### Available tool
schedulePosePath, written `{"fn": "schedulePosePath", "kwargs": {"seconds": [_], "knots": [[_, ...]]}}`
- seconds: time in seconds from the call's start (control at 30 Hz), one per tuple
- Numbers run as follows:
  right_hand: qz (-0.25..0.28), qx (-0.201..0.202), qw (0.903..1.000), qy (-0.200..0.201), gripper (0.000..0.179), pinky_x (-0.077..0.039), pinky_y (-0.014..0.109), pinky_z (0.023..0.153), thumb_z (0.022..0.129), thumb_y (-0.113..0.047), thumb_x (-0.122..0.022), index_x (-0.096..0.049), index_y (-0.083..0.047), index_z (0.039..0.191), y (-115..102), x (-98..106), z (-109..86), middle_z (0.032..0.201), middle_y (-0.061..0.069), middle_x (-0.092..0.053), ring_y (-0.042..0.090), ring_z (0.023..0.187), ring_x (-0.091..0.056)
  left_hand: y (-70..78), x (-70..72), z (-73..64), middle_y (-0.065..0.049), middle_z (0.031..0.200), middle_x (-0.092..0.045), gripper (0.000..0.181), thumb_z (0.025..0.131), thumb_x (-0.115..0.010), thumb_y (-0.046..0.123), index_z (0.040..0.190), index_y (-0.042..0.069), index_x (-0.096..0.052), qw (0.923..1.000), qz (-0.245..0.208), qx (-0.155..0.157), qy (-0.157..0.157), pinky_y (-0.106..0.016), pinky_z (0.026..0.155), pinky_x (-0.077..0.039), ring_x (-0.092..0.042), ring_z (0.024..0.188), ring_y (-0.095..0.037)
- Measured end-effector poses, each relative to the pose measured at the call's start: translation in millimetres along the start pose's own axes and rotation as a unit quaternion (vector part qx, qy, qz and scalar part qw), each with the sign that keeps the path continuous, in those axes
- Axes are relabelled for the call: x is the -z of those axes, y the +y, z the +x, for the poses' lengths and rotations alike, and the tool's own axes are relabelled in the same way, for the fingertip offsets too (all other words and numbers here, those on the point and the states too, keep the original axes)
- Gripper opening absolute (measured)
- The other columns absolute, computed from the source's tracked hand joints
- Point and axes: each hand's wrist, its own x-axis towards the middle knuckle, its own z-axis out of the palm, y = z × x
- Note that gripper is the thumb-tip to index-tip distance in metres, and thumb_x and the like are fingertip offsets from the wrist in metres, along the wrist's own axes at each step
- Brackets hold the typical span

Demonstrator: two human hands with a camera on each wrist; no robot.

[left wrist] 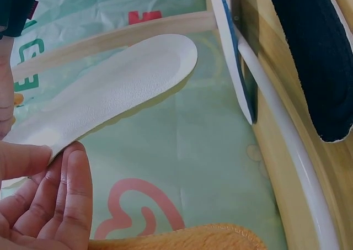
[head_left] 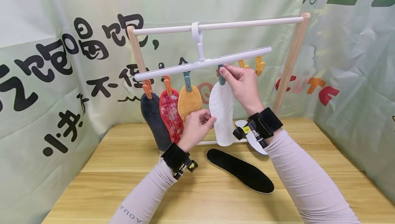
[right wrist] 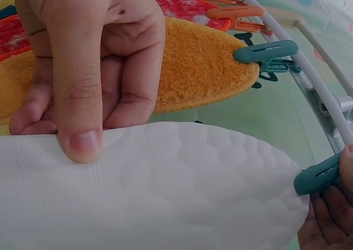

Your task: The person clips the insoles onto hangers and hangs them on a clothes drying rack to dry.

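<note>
A white insole [head_left: 223, 114] hangs lengthwise below a white hanger bar [head_left: 203, 64], its top end in a teal clip [right wrist: 319, 174]. My right hand [head_left: 243, 85] pinches that clip between thumb and fingers. My left hand [head_left: 197, 126] pinches the insole's left edge, thumb on the near face and fingers behind, as the left wrist view also shows. Left of it hang a yellow fuzzy insole [head_left: 189, 102] on another teal clip [head_left: 187, 81], a red patterned insole [head_left: 170, 110] and a dark grey insole [head_left: 154, 121], the last two on orange clips [head_left: 147, 89].
The hanger hooks over the top rail [head_left: 247, 23] of a wooden-sided rack [head_left: 291, 62]. Yellow clips [head_left: 260, 66] hang at the bar's right end. On the wooden table [head_left: 123, 183] lies a black insole [head_left: 240, 171]; a white insole [head_left: 257, 143] leans by the rack's lower rail.
</note>
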Motion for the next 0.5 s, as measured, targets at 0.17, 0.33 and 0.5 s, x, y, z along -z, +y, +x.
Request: {"fn": "schedulePosePath", "kwargs": {"seconds": [0.17, 0.33, 0.5], "knots": [[-0.003, 0.000, 1.0000, 0.003, 0.030, -0.055, 0.014, 0.089, 0.104, -0.027, -0.074, -0.079, -0.008, 0.127, 1.2, 0.1, 0.5, 0.121, 0.015, -0.079, 0.020, 0.121, -0.074, -0.6, -0.4, -2.3, -0.009, 0.084, -0.078, 0.012, 0.100, -0.077, 0.014, 0.091, 0.006, -0.073, 1.0000, -0.003, -0.003, 0.003, -0.024, 0.070, -0.062, -0.072, 0.068, -0.008], [-0.002, -0.001, 1.0000, 0.006, 0.030, -0.055, 0.013, 0.090, 0.104, -0.027, -0.074, -0.078, -0.008, 0.126, 0.3, 0.5, 0.0, 0.120, 0.015, -0.079, 0.018, 0.120, -0.075, 0.2, -0.1, -2.8, -0.009, 0.084, -0.077, 0.011, 0.100, -0.076, 0.013, 0.091, 0.006, -0.074, 1.0000, -0.003, -0.006, 0.006, -0.024, 0.071, -0.062, -0.074, 0.070, -0.012], [0.001, -0.002, 1.0000, 0.005, 0.030, -0.055, 0.013, 0.091, 0.103, -0.027, -0.074, -0.079, -0.007, 0.125, 0.5, 0.7, 0.2, 0.121, 0.015, -0.079, 0.019, 0.123, -0.074, 1.1, -0.2, -1.6, -0.009, 0.084, -0.078, 0.011, 0.100, -0.076, 0.014, 0.092, 0.006, -0.074, 0.9999, 0.000, -0.008, 0.009, -0.024, 0.071, -0.062, -0.073, 0.070, -0.010]]}}
